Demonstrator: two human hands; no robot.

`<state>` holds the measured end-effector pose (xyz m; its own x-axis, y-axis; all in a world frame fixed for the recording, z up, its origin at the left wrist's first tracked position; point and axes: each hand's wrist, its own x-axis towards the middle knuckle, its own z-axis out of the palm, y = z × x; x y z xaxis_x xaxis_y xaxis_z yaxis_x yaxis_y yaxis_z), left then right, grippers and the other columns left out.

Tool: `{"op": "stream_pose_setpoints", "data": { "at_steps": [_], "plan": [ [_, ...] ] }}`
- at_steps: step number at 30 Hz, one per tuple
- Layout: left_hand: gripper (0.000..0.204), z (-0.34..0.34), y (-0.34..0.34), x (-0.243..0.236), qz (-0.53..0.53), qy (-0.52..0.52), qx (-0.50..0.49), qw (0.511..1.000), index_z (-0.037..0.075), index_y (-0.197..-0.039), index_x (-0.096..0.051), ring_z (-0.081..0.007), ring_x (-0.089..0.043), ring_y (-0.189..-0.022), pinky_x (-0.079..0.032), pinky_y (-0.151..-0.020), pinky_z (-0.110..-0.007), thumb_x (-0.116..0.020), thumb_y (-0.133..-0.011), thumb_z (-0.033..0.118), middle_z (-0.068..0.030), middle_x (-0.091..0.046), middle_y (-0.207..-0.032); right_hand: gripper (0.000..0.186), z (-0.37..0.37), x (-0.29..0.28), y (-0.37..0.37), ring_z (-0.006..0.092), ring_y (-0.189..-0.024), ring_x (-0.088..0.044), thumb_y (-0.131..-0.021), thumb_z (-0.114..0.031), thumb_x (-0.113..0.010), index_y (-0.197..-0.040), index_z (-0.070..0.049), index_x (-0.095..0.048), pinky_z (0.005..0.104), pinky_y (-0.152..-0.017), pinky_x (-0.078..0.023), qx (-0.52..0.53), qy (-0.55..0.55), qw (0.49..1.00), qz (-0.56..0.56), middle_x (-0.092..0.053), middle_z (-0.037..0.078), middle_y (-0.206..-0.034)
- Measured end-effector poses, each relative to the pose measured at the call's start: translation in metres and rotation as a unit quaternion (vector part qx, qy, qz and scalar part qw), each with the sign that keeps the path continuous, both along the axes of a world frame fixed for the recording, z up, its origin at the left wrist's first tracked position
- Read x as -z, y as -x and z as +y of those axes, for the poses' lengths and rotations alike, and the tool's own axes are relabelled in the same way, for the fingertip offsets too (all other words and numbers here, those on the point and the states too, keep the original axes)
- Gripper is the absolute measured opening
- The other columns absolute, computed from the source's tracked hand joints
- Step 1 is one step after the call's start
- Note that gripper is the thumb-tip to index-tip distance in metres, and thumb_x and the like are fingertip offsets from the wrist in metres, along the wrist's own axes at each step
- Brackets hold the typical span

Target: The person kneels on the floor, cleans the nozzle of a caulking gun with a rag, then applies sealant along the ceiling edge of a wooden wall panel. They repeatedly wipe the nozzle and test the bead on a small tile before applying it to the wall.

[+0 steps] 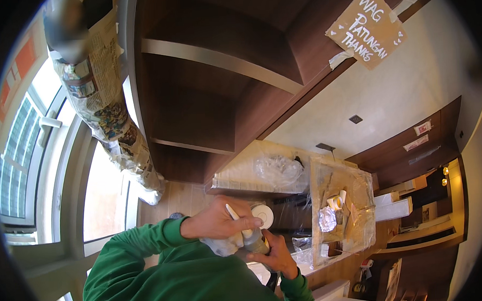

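My left hand (220,218) is closed around a thin pale handle (232,211) that looks like a paintbrush's; its working end is hidden. A crumpled white cloth or plastic (223,246) hangs below that hand. My right hand (278,255) wraps around a small greyish container (256,243), just under my left thumb. Beside the left thumb shows a round white disc (262,216), like a lid; I cannot tell whether the thumb touches it.
Dark wooden shelving (195,93) rises ahead. A newspaper-wrapped column (107,102) stands by the windows at left. To the right, a plastic-covered table (358,237) bears tape rolls (337,201) and crumpled foil (327,220). Clear plastic (277,169) lies bunched on a covered ledge (237,178).
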<state>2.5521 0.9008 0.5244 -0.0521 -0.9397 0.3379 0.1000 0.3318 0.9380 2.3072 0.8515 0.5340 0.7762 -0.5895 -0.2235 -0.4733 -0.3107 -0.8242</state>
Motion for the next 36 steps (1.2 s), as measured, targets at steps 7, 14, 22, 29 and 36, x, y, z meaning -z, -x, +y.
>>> {"op": "stream_pose_setpoints", "data": {
  "at_steps": [7, 14, 22, 29, 36],
  "plan": [
    [0.012, -0.004, -0.077, -0.015, 0.022, -0.002, 0.041, 0.999, -0.002, -0.083, -0.074, -0.0163, -0.068, -0.08, -0.052, -0.072, -0.028, -0.083, -0.077, -0.004, -0.0077, -0.072, -0.084, 0.062, -0.011, -0.003, -0.023, 0.0251, -0.083, -0.071, -0.074, -0.043, -0.087, -0.11, 0.002, -0.064, 0.0371, -0.077, -0.054, -0.007, -0.029, 1.0, -0.002, -0.071, 0.017, -0.089],
    [0.02, -0.044, -0.084, -0.014, 0.035, -0.062, 0.111, 0.991, 0.0, -0.097, -0.073, -0.0102, -0.065, -0.086, -0.052, -0.079, -0.027, -0.081, -0.079, -0.001, -0.0043, -0.071, -0.089, 0.07, -0.008, -0.025, -0.011, 0.0407, -0.087, -0.071, -0.073, -0.045, -0.087, -0.119, 0.0, -0.062, 0.0429, -0.074, -0.056, 0.086, 0.122, 0.987, 0.066, -0.071, 0.023, -0.093],
    [0.027, -0.08, -0.043, -0.039, 0.104, -0.006, 0.187, 0.977, -0.001, -0.107, -0.071, -0.0116, -0.066, -0.09, -0.054, -0.085, -0.028, -0.075, -0.081, -0.008, -0.0051, -0.07, -0.094, 0.059, 0.026, -0.057, 0.006, 0.0389, -0.075, -0.071, -0.074, -0.039, -0.087, -0.106, 0.001, -0.059, 0.0411, -0.066, -0.055, 0.254, 0.193, 0.946, 0.059, -0.069, 0.021, -0.082],
    [0.027, -0.092, -0.013, -0.05, 0.031, 0.065, 0.188, 0.98, -0.003, -0.104, -0.07, -0.0137, -0.068, -0.088, -0.053, -0.085, -0.028, -0.075, -0.078, -0.008, -0.0089, -0.07, -0.094, 0.055, 0.056, -0.061, 0.013, 0.0291, -0.076, -0.074, -0.076, -0.037, -0.086, -0.107, 0.0, -0.059, 0.0378, -0.069, -0.057, 0.34, 0.165, 0.924, 0.05, -0.072, 0.017, -0.083],
    [0.024, -0.097, 0.009, -0.046, -0.034, 0.122, 0.124, 0.984, -0.003, -0.1, -0.071, -0.013, -0.067, -0.085, -0.053, -0.079, -0.026, -0.075, -0.077, -0.007, -0.0074, -0.07, -0.09, 0.054, 0.074, -0.055, 0.017, 0.0229, -0.075, -0.073, -0.077, -0.034, -0.086, -0.108, 0.001, -0.059, 0.0343, -0.069, -0.056, 0.403, 0.117, 0.907, 0.038, -0.072, 0.015, -0.082]
  ]
}}
